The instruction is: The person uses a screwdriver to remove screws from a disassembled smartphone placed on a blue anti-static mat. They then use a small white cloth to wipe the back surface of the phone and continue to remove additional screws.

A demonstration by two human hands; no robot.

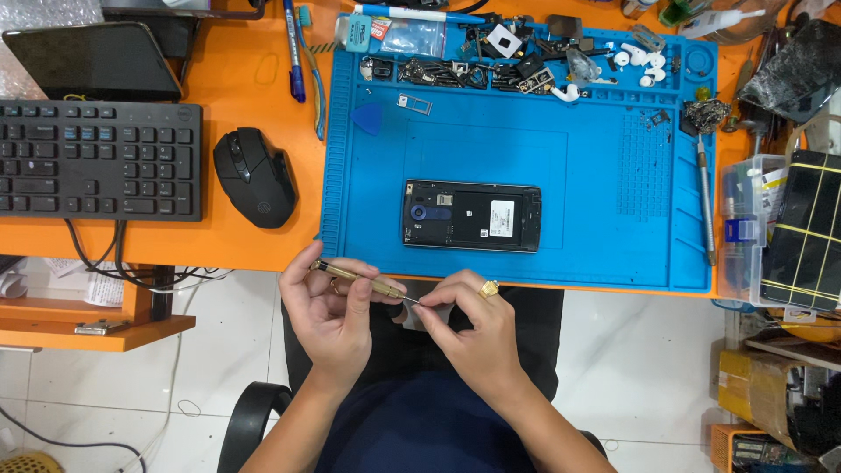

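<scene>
Item: brass-handled precision screwdriver (361, 280), held in front of our lap, just off the near edge of the orange desk (245, 88). Our left hand (328, 311) is clenched around its handle, fingers curled and thumb on top. Our right hand (473, 324), with a ring on one finger, pinches at the tip end; whether it grips the bit itself or some tiny part there, we cannot tell.

Item: opened black phone (471, 215), back cover off, lying flat near the middle of the blue work mat (604, 228), apart from both hands.

Item: loose small parts (473, 70) and white earbuds (639, 60) along the far edge of the mat; blue triangular pick (368, 118) on the mat's left side; long screwdriver (704, 201) lying at the mat's right edge.

Item: black mouse (256, 177) and black keyboard (101, 160), left of the mat.

Risk noted: we work over open floor rather than over the mat, so anything slipping from the right-hand pinch would likely drop to the white tiles (648, 368) and be hard to find. A slip of the sharp tip could also prick a finger.
</scene>
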